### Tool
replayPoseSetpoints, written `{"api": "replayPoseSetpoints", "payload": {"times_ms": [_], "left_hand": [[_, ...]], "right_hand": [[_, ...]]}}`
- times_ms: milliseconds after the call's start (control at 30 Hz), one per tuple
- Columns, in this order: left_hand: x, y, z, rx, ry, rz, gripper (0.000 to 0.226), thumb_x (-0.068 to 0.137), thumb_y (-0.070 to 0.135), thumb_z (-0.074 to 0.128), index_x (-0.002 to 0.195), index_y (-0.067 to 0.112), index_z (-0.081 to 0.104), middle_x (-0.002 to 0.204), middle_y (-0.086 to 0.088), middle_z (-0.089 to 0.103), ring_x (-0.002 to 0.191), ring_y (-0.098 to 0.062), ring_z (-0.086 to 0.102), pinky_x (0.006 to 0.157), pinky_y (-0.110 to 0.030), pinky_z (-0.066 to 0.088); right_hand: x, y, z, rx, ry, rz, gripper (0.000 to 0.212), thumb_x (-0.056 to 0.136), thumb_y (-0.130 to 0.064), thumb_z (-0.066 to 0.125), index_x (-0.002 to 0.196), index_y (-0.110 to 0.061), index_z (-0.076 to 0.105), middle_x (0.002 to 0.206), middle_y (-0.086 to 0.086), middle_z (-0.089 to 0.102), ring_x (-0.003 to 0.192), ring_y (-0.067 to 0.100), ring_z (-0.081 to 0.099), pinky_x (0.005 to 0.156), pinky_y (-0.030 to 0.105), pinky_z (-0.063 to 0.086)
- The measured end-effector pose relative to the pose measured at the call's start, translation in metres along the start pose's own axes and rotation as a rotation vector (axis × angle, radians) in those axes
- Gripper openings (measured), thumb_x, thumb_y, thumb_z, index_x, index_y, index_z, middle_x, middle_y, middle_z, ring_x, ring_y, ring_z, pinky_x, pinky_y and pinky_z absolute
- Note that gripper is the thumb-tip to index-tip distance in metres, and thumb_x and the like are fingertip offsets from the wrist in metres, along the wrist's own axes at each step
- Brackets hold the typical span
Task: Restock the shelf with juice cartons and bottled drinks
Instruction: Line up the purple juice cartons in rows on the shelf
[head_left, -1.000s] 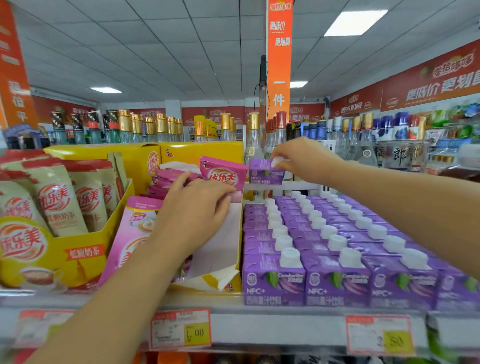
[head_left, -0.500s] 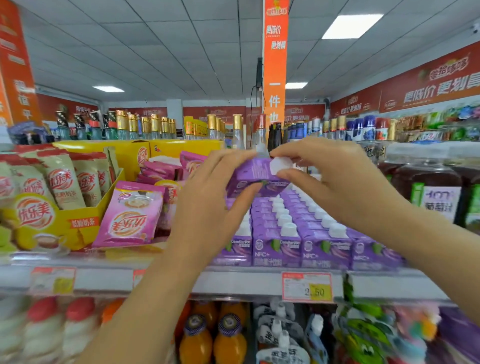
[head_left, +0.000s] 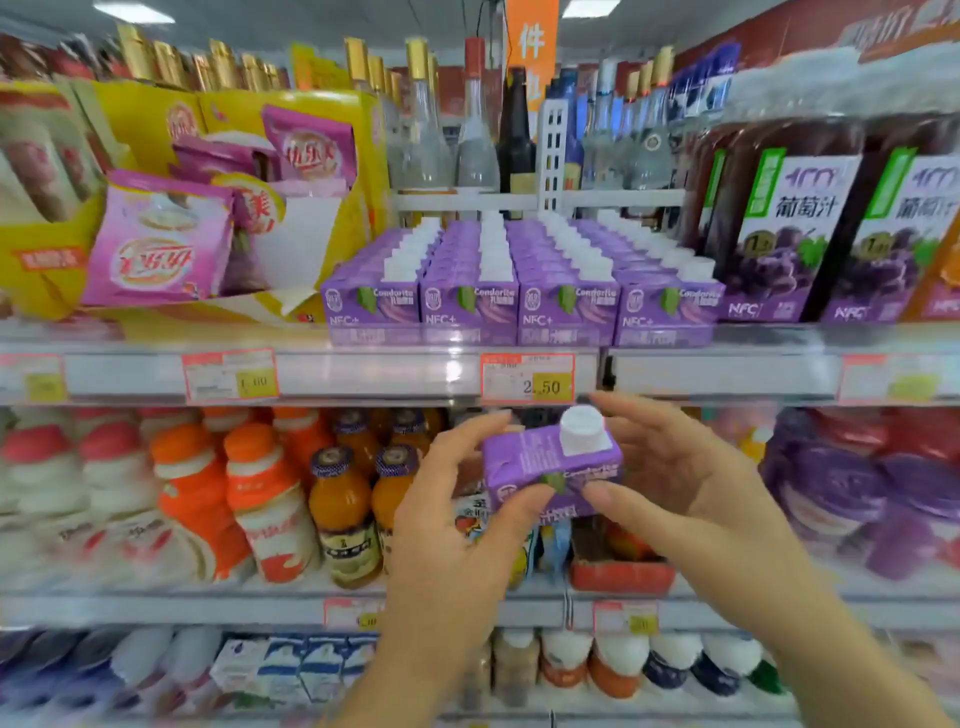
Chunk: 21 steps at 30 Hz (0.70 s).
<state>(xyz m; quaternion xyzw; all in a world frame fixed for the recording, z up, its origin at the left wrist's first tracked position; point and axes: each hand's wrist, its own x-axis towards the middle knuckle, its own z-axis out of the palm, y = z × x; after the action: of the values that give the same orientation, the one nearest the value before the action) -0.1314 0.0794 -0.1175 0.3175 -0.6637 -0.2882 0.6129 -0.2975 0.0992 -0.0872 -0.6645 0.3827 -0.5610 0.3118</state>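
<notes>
Juice carton (head_left: 540, 462), purple, marked "Condorite"

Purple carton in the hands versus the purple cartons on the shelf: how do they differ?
The held carton is tilted in mid-air; the shelf cartons stand upright in rows. The held carton is pinched between the left hand and right hand; the shelf cartons go untouched, packed side by side. Both are purple with white caps.

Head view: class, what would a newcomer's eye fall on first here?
The small purple carton, white-capped, held between left hand and right hand at centre. Just above it, rows of matching cartons fill the shelf, with dark grape juice bottles to their right.
</notes>
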Motion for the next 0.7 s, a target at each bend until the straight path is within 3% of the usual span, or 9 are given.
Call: {"api": "replayPoseSetpoints", "payload": {"times_ms": [133, 233, 367, 533, 633, 700], "left_hand": [[-0.031, -0.023, 0.006, -0.054, -0.147, -0.271, 0.038, 0.075, 0.039, 0.07, 0.104, 0.059, 0.055, 0.107, 0.029, 0.061, 0.101, 0.002, 0.06, 0.083, -0.02, 0.051], [-0.048, -0.045, 0.006, 0.009, -0.29, -0.391, 0.037, 0.08, 0.028, 0.071, 0.109, 0.045, 0.056, 0.107, 0.029, 0.06, 0.102, 0.004, 0.06, 0.083, -0.022, 0.053], [-0.065, -0.076, 0.009, 0.059, -0.431, -0.501, 0.042, 0.085, 0.019, 0.07, 0.113, 0.044, 0.052, 0.115, 0.025, 0.06, 0.108, 0.004, 0.057, 0.09, -0.022, 0.05], [-0.082, -0.094, 0.018, -0.139, -0.41, -0.708, 0.036, 0.088, 0.009, 0.064, 0.112, 0.035, 0.057, 0.115, 0.013, 0.063, 0.101, -0.001, 0.064, 0.08, -0.021, 0.051], [-0.089, -0.098, 0.021, -0.272, -0.341, -0.851, 0.029, 0.085, 0.017, 0.063, 0.112, 0.028, 0.059, 0.108, 0.005, 0.068, 0.096, -0.008, 0.067, 0.079, -0.025, 0.055], [-0.091, -0.098, 0.023, -0.417, -0.275, -0.962, 0.035, 0.079, 0.025, 0.062, 0.113, 0.024, 0.06, 0.11, -0.003, 0.069, 0.095, -0.016, 0.069, 0.079, -0.031, 0.057]], "right_hand": [[-0.034, 0.034, -0.006, 0.043, -0.01, 0.236, 0.039, 0.065, -0.016, 0.071, 0.103, -0.024, 0.065, 0.096, -0.009, 0.074, 0.089, 0.008, 0.069, 0.072, 0.017, 0.053], [-0.052, 0.057, -0.009, 0.005, -0.048, 0.35, 0.036, 0.069, -0.014, 0.072, 0.103, -0.021, 0.065, 0.095, -0.008, 0.073, 0.088, 0.008, 0.069, 0.072, 0.016, 0.052], [-0.069, 0.081, -0.009, -0.051, -0.046, 0.504, 0.033, 0.077, -0.006, 0.074, 0.105, -0.019, 0.065, 0.092, -0.011, 0.073, 0.085, 0.006, 0.067, 0.07, 0.017, 0.052], [-0.08, 0.096, -0.007, -0.065, -0.019, 0.62, 0.031, 0.072, -0.017, 0.077, 0.098, -0.027, 0.064, 0.083, -0.017, 0.071, 0.073, 0.007, 0.064, 0.063, 0.024, 0.054], [-0.083, 0.097, -0.007, -0.058, 0.005, 0.625, 0.029, 0.07, -0.024, 0.076, 0.095, -0.03, 0.063, 0.077, -0.024, 0.068, 0.069, 0.001, 0.061, 0.063, 0.018, 0.052], [-0.083, 0.092, -0.009, -0.033, -0.05, 0.626, 0.028, 0.073, -0.03, 0.071, 0.1, -0.028, 0.065, 0.085, -0.019, 0.07, 0.076, 0.005, 0.066, 0.072, 0.021, 0.054]]}}
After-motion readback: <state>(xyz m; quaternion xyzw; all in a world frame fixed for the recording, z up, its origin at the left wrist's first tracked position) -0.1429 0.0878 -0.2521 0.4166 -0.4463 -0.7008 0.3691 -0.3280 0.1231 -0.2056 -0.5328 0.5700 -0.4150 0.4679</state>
